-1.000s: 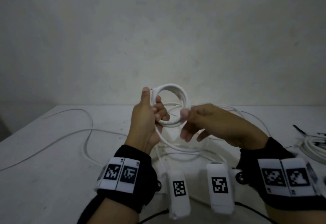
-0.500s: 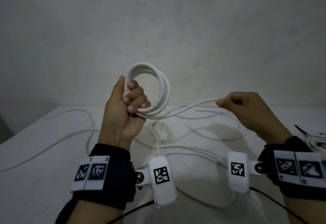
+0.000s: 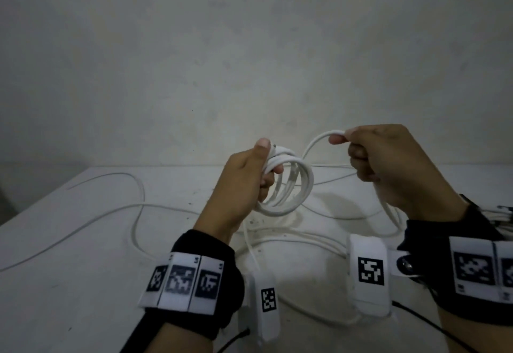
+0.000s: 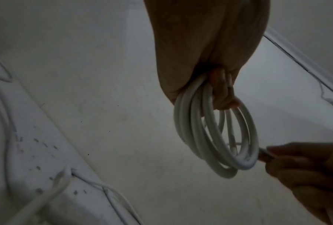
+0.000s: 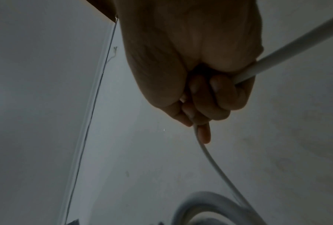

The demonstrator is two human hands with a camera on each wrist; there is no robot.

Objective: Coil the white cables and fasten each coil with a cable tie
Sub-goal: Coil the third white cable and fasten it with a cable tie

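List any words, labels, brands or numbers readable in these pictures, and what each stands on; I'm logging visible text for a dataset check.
No readable words, brands or numbers in any view.
Left wristband: black-and-white square code markers, with tiny marks at the corners too small to read.
Right wristband: the same kind of markers, and tiny print below them too blurred to read.
White wrist camera housings: one square code marker each, no lettering.
Coil of white cable: no print visible.

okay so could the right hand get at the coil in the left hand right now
Probably yes. The right hand is beside the coil with open air between, but it already grips the loose cable.
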